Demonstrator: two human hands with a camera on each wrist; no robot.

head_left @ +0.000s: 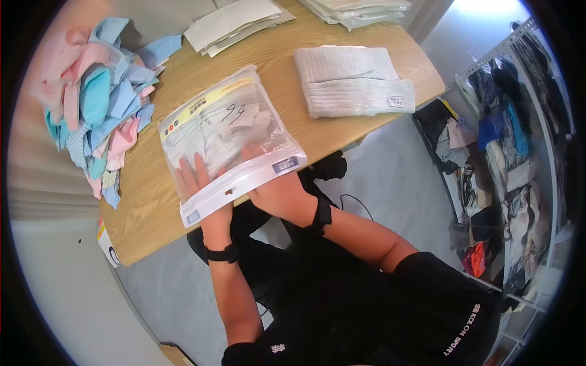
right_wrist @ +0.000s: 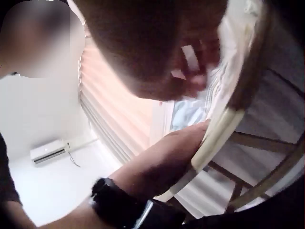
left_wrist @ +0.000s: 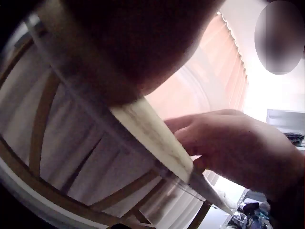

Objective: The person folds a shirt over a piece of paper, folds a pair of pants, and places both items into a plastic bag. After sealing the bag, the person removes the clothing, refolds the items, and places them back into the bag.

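Note:
A clear plastic bag lies on the table with its white header strip toward me. It has a yellow label band and a handwritten number. Folded white ribbed fabric is inside. My left hand reaches under the strip into the bag, its straight fingers lying on the fabric and showing through the plastic. Beside it, my right hand also goes in under the strip; its fingertips show against the fabric's right part. The wrist views show both hands close together at the table edge.
Pink, blue and teal fabric pieces are heaped at the left. A folded white ribbed item with a small tag lies at the right. Paper sheets and bagged packs sit along the back. Shelving with bagged clothes stands at right.

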